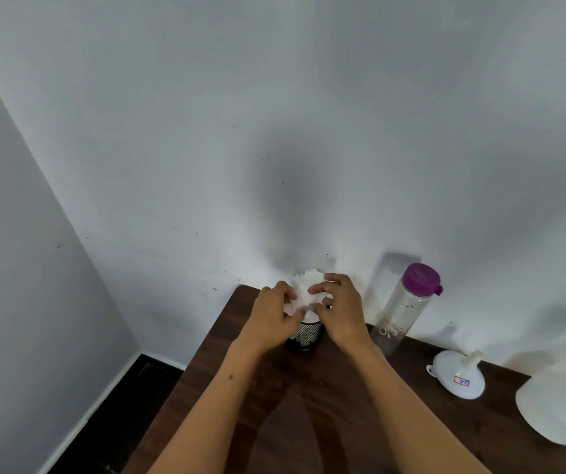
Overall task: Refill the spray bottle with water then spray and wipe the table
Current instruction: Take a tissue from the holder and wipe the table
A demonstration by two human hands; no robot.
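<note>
A black mesh holder stuffed with white tissues stands at the far left corner of the dark wooden table. My left hand and my right hand are both at the top of the holder, with fingers pinching the tissues. A clear water bottle with a purple cap stands upright to the right, against the wall. A white funnel lies on the table further right. A large white object, cut off by the frame's right edge, may be the spray bottle.
The table stands against a white wall, near a room corner on the left. Dark floor shows beside the table's left edge.
</note>
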